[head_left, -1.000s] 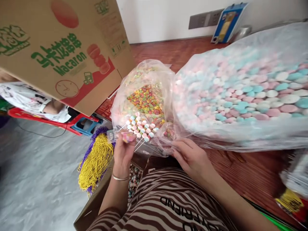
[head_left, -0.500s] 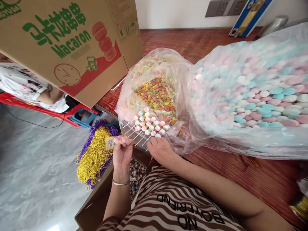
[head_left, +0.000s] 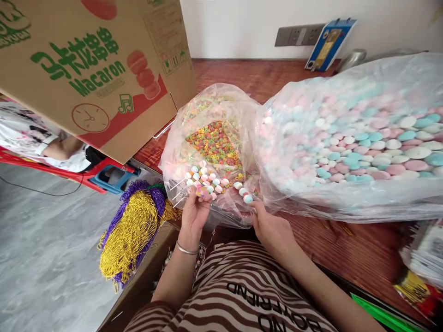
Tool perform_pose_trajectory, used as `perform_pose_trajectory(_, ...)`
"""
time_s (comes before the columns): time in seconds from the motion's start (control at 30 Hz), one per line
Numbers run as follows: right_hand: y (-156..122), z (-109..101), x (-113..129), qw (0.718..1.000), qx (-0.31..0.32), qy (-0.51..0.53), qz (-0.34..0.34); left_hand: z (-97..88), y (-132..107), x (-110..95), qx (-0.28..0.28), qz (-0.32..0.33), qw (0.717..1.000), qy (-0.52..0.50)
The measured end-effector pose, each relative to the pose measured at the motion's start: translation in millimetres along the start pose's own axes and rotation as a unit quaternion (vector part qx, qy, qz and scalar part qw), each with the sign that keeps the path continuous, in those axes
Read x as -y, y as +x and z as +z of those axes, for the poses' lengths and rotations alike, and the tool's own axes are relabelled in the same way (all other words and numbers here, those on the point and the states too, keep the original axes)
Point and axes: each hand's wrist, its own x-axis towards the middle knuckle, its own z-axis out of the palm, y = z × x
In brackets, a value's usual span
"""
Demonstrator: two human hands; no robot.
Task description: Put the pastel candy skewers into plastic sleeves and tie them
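Observation:
My left hand (head_left: 194, 213) is closed on a small clear packet (head_left: 202, 191) with pink and yellow pieces inside. My right hand (head_left: 273, 229) pinches the stick end of one candy skewer (head_left: 243, 192), its pastel blue, pink and white pieces pointing away from me. Several more candy skewers (head_left: 203, 173) lie side by side on a clear plastic bag (head_left: 173, 152), just beyond my left hand, which partly covers them. Inside that bag are many small ring-shaped candies (head_left: 221, 143) in orange, green and yellow.
A large clear bag of pastel candies (head_left: 374, 152) fills the right of the wooden table (head_left: 235, 71). The tall Macaron carton (head_left: 138, 124) stands at left. Gold and purple bead strands (head_left: 133, 226) hang by an open carton (head_left: 128, 299). Another person's arm (head_left: 64, 146) shows at far left.
My right hand has drawn one candy skewer away from the row, to the right. My left hand has moved right with the packet, over the remaining skewers. The view has shifted.

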Motion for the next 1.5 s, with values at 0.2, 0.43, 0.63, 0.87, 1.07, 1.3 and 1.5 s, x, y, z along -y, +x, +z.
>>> perform_pose_trajectory(0.2, 3.6, 25.9, -36.6, 0.915, 0.050, 0.397, -0.046, 9.6, 4.6, 16.9, 0.009, -0.021, 1.000, 0.008)
perform_pose_trajectory(0.43, 3.4, 25.6, -40.2, 0.823, 0.056, 0.565, 0.001, 11.6, 8.4, 21.8, 0.027, -0.026, 0.999, 0.007)
perform_pose_trajectory(0.63, -28.7, 2.5, -49.2, 0.797, 0.066, 0.596, -0.070, 22.7, 4.8, 26.6, 0.021, -0.031, 0.999, 0.026)
perform_pose_trajectory(0.87, -47.4, -6.5, -64.3, 0.828, 0.052, 0.555, -0.061, 39.5, -4.1, 45.5, 0.020, -0.050, 0.995, 0.084)
perform_pose_trajectory(1.07, -53.4, -2.9, -70.2, 0.830, 0.053, 0.550, -0.070, 41.5, -7.1, 52.9, 0.026, -0.035, 0.992, 0.120)
perform_pose_trajectory(1.3, -59.7, 0.8, -79.7, 0.810, 0.074, 0.579, -0.049, 40.2, -6.6, 56.1, 0.068, -0.012, 0.987, 0.145)
perform_pose_trajectory(1.5, -64.9, -4.3, -84.1, 0.875, -0.089, 0.462, -0.112, 46.7, -5.8, 59.3, 0.056, 0.018, 0.979, 0.195)
